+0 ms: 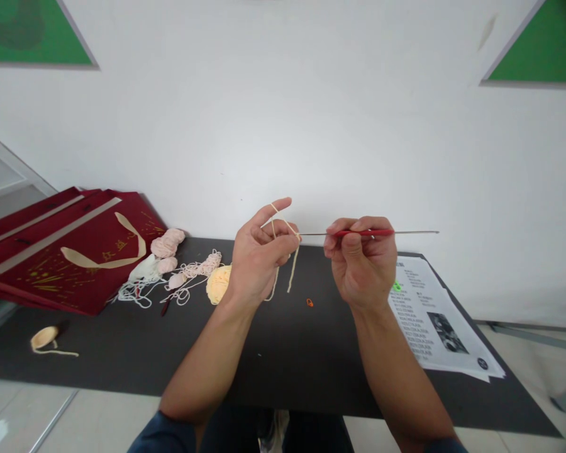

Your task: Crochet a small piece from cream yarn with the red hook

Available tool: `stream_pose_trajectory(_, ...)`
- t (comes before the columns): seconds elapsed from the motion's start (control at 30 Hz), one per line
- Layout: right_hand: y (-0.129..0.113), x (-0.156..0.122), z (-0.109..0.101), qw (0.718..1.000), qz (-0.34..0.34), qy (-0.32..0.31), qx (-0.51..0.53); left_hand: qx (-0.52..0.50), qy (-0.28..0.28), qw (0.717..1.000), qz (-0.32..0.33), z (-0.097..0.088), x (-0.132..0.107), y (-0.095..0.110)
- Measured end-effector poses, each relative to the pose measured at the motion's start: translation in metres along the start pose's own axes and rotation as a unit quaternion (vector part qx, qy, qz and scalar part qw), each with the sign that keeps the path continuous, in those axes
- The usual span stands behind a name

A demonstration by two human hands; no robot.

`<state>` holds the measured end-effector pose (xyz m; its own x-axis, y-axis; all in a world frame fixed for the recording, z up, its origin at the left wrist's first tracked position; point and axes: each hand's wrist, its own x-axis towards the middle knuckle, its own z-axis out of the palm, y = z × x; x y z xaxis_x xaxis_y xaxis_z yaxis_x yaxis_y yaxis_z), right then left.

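Note:
My left hand (258, 255) is raised over the black table (287, 352), its index finger up, with cream yarn (283, 248) looped over that finger and pinched between thumb and fingers; loose ends hang down. My right hand (361, 258) is closed around a crochet hook (368, 233) with a red grip and a thin metal shaft. The hook lies level and its tip meets the yarn at my left fingertips. A pale yellow yarn ball (217, 283) rests on the table just left of my left hand.
A dark red gift bag (70, 251) with a cream ribbon handle lies at the left. Beside it are pink yarn pieces (167, 242) and tangled white thread. A small orange stitch marker (309, 302) sits mid-table. Printed papers (434, 321) lie at the right. A small yarn coil (44, 338) is front left.

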<state>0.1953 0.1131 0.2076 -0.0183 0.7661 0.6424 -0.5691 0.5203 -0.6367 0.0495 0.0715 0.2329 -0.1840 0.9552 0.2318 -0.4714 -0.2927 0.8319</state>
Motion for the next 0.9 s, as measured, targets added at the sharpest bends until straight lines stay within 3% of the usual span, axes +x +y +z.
stream_pose_trajectory(0.23, -0.001, -0.002, 0.0, 1.0, 0.016, -0.011, 0.001, 0.01, -0.044, 0.999, -0.01, -0.008, 0.003, 0.0)
stream_pose_trajectory(0.9, -0.003, -0.004, 0.001, 0.998, 0.061, -0.02, 0.011, -0.093, -0.171, 0.971, -0.142, -0.017, 0.009, 0.0)
